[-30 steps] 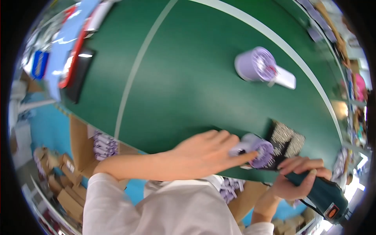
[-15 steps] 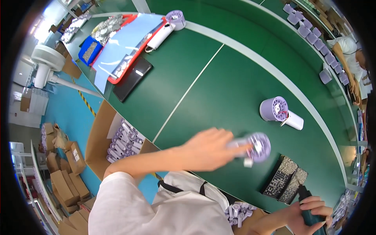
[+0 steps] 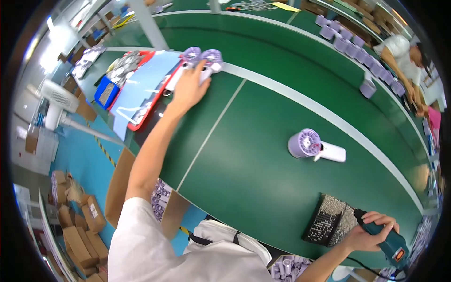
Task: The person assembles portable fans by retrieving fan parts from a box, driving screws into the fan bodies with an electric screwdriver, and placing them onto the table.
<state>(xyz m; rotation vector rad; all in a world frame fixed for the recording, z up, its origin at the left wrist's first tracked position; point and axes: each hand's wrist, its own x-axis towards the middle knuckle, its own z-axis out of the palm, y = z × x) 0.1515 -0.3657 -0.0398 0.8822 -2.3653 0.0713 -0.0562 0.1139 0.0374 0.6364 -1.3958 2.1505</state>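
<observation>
At the far left of the green worktable (image 3: 239, 164), reaching out with the left hand (image 3: 190, 89), fingers over the white handle of a lilac handheld fan (image 3: 212, 57). Touching it, yet cannot tell from this view whether gripping it or letting go. Have a second lilac fan (image 3: 192, 54) just beside it, near the top corner of a red tray (image 3: 136, 127) with a pale blue sheet (image 3: 148, 80) lying across it, and a small blue box (image 3: 115, 90) farther left.

At the near right, clasping a dark green corded electric screwdriver (image 3: 391, 245) in the right hand (image 3: 370, 237), with fingers wrapped around its body. Pointing its black nose up and to the left, close to the right side of a black screw tray (image 3: 313, 220), filled on both sides of its divider with small silvery screws.

Between the two hands, well apart from both, have a lone lilac fan (image 3: 305, 143) lying on the tabletop, with its white handle toward the right. Below the table's near edge, have an open carton (image 3: 120, 188) of lilac-and-white parts (image 3: 160, 199)
</observation>
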